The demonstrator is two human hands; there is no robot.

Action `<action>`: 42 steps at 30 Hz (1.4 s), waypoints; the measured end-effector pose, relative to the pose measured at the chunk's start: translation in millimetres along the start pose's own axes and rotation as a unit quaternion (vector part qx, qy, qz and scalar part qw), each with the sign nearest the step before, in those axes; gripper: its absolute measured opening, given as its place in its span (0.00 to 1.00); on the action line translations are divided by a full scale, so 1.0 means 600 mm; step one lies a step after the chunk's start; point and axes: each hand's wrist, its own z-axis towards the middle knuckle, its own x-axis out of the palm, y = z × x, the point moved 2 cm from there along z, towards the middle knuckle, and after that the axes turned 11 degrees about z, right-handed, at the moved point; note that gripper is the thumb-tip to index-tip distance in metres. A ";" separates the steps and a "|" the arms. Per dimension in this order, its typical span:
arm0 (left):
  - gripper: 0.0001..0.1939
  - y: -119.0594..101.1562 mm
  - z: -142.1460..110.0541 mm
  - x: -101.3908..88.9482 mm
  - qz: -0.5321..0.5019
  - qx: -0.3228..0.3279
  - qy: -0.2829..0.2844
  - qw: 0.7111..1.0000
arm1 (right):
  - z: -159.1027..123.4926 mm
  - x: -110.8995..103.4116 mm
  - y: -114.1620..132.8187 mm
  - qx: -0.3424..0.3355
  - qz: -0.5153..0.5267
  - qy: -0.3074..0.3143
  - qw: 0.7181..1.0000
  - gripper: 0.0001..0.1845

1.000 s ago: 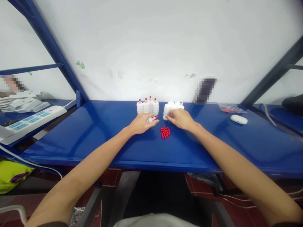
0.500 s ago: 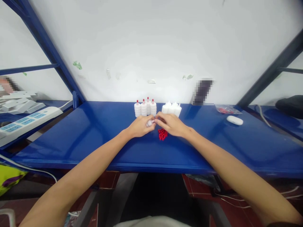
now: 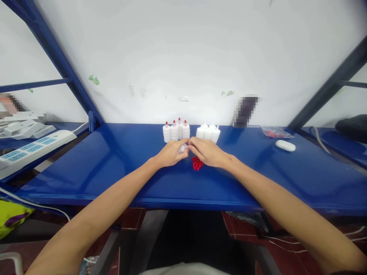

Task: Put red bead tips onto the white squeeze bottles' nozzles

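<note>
My left hand (image 3: 171, 153) is wrapped round a small white squeeze bottle (image 3: 182, 148), tilted with its tip to the right. At that tip my right hand (image 3: 207, 150) has thumb and forefinger pinched together; whatever is between them is hidden. Just below the right fingers lies a pile of small red caps (image 3: 197, 163). Behind my left hand stands a group of white bottles with red tips (image 3: 174, 132). Behind my right hand is another group of white bottles (image 3: 208, 132), and no red shows on their tips.
The blue table (image 3: 114, 164) meets a white wall. To the right lie a white oval case (image 3: 285, 145) and a clear bag with red pieces (image 3: 275, 132). A dark blurred object (image 3: 246, 110) leans on the wall. A white power strip (image 3: 37, 149) sits at the left.
My right thumb and fingers have drawn closer together at the bottle's tip. My left hand keeps its hold on the bottle, and the things on the table stay put.
</note>
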 end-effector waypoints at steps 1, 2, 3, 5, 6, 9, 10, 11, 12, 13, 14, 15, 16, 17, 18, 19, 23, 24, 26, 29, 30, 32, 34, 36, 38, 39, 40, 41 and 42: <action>0.16 0.001 0.000 -0.001 0.006 0.002 -0.003 1.000 | 0.000 -0.003 -0.002 0.004 0.001 -0.011 1.000 0.15; 0.19 0.003 -0.001 -0.002 0.015 0.003 -0.005 1.000 | 0.000 -0.008 -0.004 0.011 0.010 -0.024 1.000 0.16; 0.21 0.006 -0.002 -0.004 0.021 0.002 -0.010 1.000 | 0.000 -0.015 -0.008 0.020 0.024 -0.037 0.999 0.18; 0.22 0.012 -0.003 -0.008 0.020 -0.007 -0.023 1.000 | -0.002 -0.029 -0.016 0.041 0.051 -0.042 0.997 0.19; 0.21 0.015 -0.003 -0.010 0.016 -0.014 -0.027 0.999 | -0.004 -0.036 -0.022 0.052 0.057 -0.031 0.997 0.18; 0.18 0.018 -0.003 -0.011 0.011 -0.030 -0.018 0.999 | -0.011 -0.048 -0.041 0.093 0.040 0.041 0.994 0.10; 0.18 0.017 -0.003 -0.011 0.013 -0.033 -0.008 0.999 | -0.013 -0.050 -0.048 0.107 0.034 0.065 0.992 0.07; 0.17 0.016 -0.003 -0.009 0.016 -0.035 0.001 0.999 | -0.015 -0.051 -0.054 0.122 0.031 0.086 0.988 0.06; 0.17 0.015 -0.002 -0.008 0.020 -0.036 0.009 0.999 | -0.017 -0.052 -0.060 0.134 0.034 0.106 0.985 0.06; 0.17 0.014 -0.002 -0.007 0.022 -0.039 0.015 0.999 | -0.018 -0.052 -0.064 0.145 0.041 0.124 0.981 0.07; 0.17 0.013 -0.002 -0.007 0.023 -0.042 0.017 0.999 | -0.019 -0.051 -0.068 0.154 0.052 0.141 0.977 0.08; 0.18 0.013 -0.003 -0.007 0.022 -0.048 0.018 0.998 | -0.019 -0.050 -0.070 0.163 0.066 0.157 0.972 0.10; 0.19 0.013 -0.003 -0.007 0.021 -0.055 0.017 0.998 | -0.019 -0.049 -0.072 0.170 0.082 0.173 0.967 0.11; 0.21 0.014 -0.004 -0.008 0.019 -0.061 0.016 0.998 | -0.019 -0.048 -0.072 0.174 0.099 0.186 0.962 0.12; 0.22 0.014 -0.004 -0.008 0.017 -0.067 0.015 0.998 | -0.019 -0.046 -0.073 0.177 0.113 0.194 0.958 0.13; 0.23 0.014 -0.004 -0.008 0.017 -0.070 0.015 0.997 | -0.019 -0.045 -0.073 0.178 0.125 0.199 0.956 0.14; 0.23 0.012 -0.003 -0.009 0.023 -0.067 0.016 0.997 | -0.017 -0.039 -0.073 0.175 0.144 0.194 0.955 0.13; 0.22 0.012 -0.002 -0.009 0.023 -0.066 0.017 0.997 | -0.017 -0.038 -0.073 0.174 0.145 0.194 0.955 0.13; 0.20 0.010 -0.002 -0.009 0.021 -0.062 0.020 0.998 | -0.017 -0.038 -0.073 0.172 0.148 0.197 0.954 0.12; 0.20 0.010 -0.002 -0.009 0.015 -0.062 0.017 0.998 | -0.020 -0.041 -0.074 0.170 0.149 0.200 0.953 0.12; 0.21 0.009 -0.002 -0.009 0.011 -0.066 0.011 0.998 | -0.020 -0.043 -0.074 0.169 0.147 0.196 0.955 0.12; 0.24 0.009 -0.003 -0.009 0.003 -0.079 0.000 0.997 | -0.021 -0.046 -0.071 0.166 0.147 0.173 0.960 0.12; 0.26 0.006 -0.003 -0.009 -0.002 -0.085 -0.004 0.996 | -0.019 -0.046 -0.063 0.161 0.154 0.134 0.966 0.11; 0.27 0.001 -0.003 -0.008 -0.001 -0.075 0.012 0.997 | -0.014 -0.040 -0.051 0.157 0.161 0.085 0.971 0.12; 0.26 -0.005 -0.002 -0.008 0.004 -0.058 0.032 0.998 | -0.009 -0.029 -0.038 0.152 0.162 0.030 0.975 0.14; 0.26 -0.007 -0.002 -0.008 0.005 -0.052 0.039 0.998 | -0.007 -0.023 -0.033 0.147 0.162 0.005 0.976 0.15; 0.25 -0.008 -0.001 -0.009 0.006 -0.049 0.043 0.998 | -0.005 -0.017 -0.028 0.140 0.166 -0.016 0.976 0.16; 0.24 -0.008 -0.001 -0.010 0.006 -0.048 0.042 0.998 | -0.004 -0.011 -0.024 0.134 0.173 -0.031 0.975 0.16; 0.23 -0.008 -0.001 -0.010 0.005 -0.050 0.041 0.998 | -0.003 -0.005 -0.022 0.129 0.181 -0.039 0.974 0.15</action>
